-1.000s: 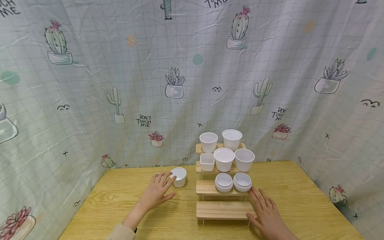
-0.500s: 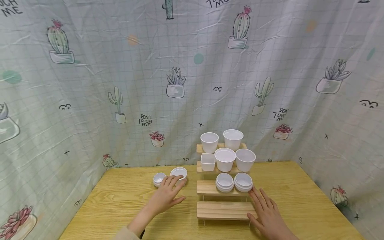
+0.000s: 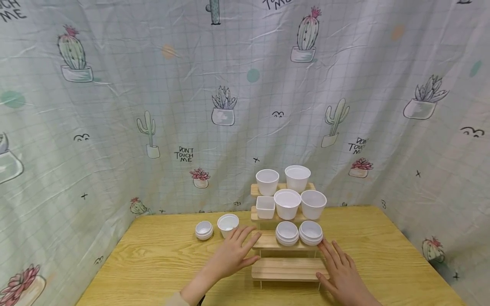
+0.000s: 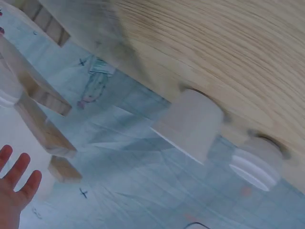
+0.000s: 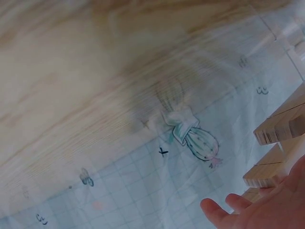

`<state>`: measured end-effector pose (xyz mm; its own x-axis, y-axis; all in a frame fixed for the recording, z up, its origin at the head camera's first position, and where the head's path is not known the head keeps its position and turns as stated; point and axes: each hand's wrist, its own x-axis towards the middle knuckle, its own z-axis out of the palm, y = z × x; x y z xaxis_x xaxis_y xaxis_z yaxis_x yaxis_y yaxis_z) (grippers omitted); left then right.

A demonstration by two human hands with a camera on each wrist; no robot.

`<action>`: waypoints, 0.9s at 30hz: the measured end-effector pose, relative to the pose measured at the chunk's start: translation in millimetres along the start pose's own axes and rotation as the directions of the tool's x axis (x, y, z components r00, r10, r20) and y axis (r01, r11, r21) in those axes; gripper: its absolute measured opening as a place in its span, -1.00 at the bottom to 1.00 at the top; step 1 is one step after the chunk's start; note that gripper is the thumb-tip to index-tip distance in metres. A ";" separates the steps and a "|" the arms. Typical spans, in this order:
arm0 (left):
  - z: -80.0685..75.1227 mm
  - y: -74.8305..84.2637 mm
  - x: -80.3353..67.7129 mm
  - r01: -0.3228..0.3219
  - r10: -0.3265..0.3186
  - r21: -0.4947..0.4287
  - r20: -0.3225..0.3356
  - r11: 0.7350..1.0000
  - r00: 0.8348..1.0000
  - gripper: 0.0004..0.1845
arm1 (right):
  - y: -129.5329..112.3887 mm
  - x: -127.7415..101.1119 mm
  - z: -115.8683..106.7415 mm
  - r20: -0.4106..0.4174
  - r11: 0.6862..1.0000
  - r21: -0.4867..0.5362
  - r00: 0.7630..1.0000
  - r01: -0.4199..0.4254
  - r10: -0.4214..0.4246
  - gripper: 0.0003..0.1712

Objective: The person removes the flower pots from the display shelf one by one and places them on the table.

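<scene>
On the yellow wooden table (image 3: 153,255), a small white plastic cup (image 3: 227,224) stands upright just left of the stepped wooden rack (image 3: 285,268). It looks light and thin-walled (best pinched at the rim). The left hand (image 3: 232,253) hovers beside it, fingers spread, holding nothing; the right hand (image 3: 342,275) rests flat against the rack, fingers apart.

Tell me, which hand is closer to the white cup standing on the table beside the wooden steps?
The left hand: its fingers reach just beside the white cup. The right hand rests on the wooden steps' far side, well away.
</scene>
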<state>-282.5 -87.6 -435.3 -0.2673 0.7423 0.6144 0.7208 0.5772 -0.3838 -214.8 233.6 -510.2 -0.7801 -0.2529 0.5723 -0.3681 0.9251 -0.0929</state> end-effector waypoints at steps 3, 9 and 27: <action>3.3 9.0 9.8 0.000 0.000 0.003 0.032 1.000 0.999 -0.35 | -0.2 -0.4 -0.2 -0.005 1.000 0.000 1.000 -0.005 0.005 -0.09; 11.4 24.2 24.8 0.012 -0.013 0.018 0.086 1.000 0.996 -0.31 | -0.3 -0.2 0.4 -0.006 1.000 -0.002 1.000 -0.006 0.006 -0.10; 27.9 46.2 56.1 0.005 -0.014 0.097 0.091 0.995 0.996 -0.32 | 0.0 -0.7 2.2 -0.004 1.000 -0.025 1.000 -0.009 0.009 -0.08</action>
<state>-282.0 -9.8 -437.8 -0.3350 0.7619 0.5543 0.6536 0.6117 -0.4457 -215.4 233.2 -512.5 -0.7812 -0.2435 0.5748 -0.3480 0.9343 -0.0773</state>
